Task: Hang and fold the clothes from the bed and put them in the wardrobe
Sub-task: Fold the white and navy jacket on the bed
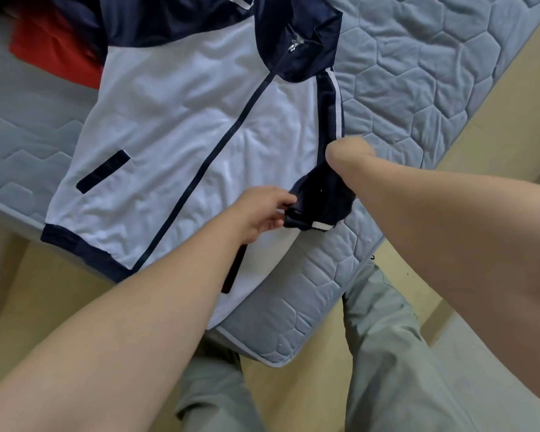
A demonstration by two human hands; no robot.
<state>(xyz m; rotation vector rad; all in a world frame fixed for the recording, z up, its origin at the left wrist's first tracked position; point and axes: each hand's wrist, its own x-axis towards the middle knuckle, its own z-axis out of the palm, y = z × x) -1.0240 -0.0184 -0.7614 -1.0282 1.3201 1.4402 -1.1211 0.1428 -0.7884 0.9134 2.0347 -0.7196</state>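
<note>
A white zip jacket (181, 120) with navy shoulders, collar and hem lies front-up across the corner of the bed. Its navy right sleeve (328, 126), with a white stripe, runs down the jacket's right side to a bunched cuff (318, 210). My left hand (262, 213) pinches that cuff at its left edge. My right hand (346, 154) is mostly hidden behind its wrist and is pushed into the sleeve fabric just above the cuff; its fingers do not show.
The blue quilted mattress (418, 88) has its corner near my knees, with beige floor (60, 291) on both sides. A red garment (53, 48) and a dark one lie at the upper left. My grey trouser legs (387, 353) stand against the mattress corner.
</note>
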